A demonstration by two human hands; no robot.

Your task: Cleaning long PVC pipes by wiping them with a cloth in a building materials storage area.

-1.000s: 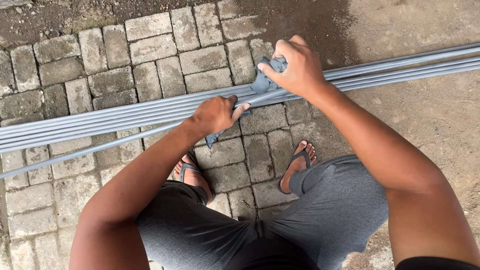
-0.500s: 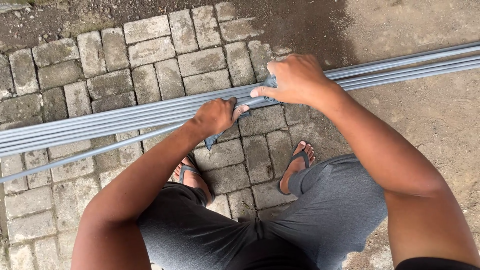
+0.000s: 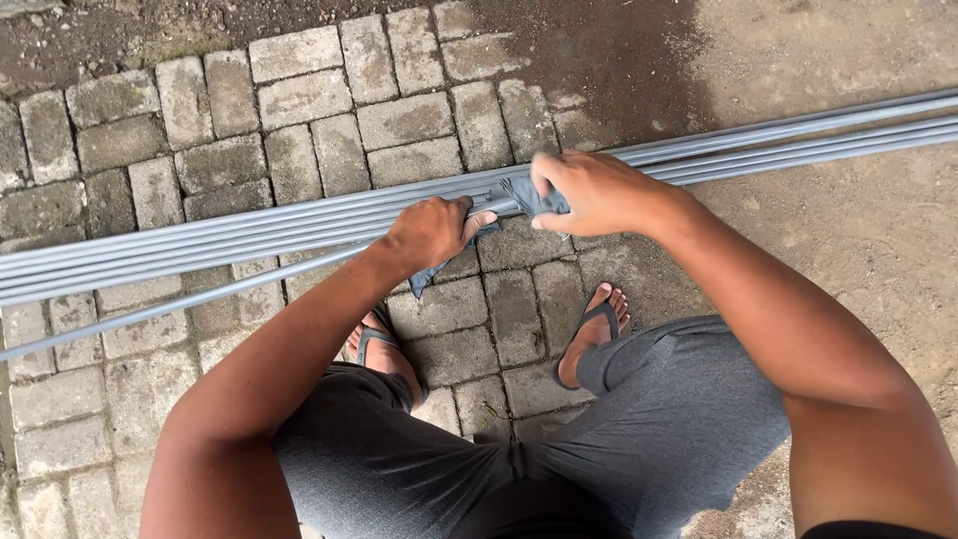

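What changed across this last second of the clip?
The right hand, gripping the grey cloth, slid left along the long grey metal rods, closing on the left hand. The left hand's grip on the rods and both sandalled feet stayed put.

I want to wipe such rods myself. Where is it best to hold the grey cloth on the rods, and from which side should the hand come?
Probably grip the grey cloth where it bunches over the grey rods, coming from above, as the right hand does. The rods lie nearly level and long, so a top grasp lets the cloth fold around them. The left hand steadies the rods beside it, near the cloth's hanging end.
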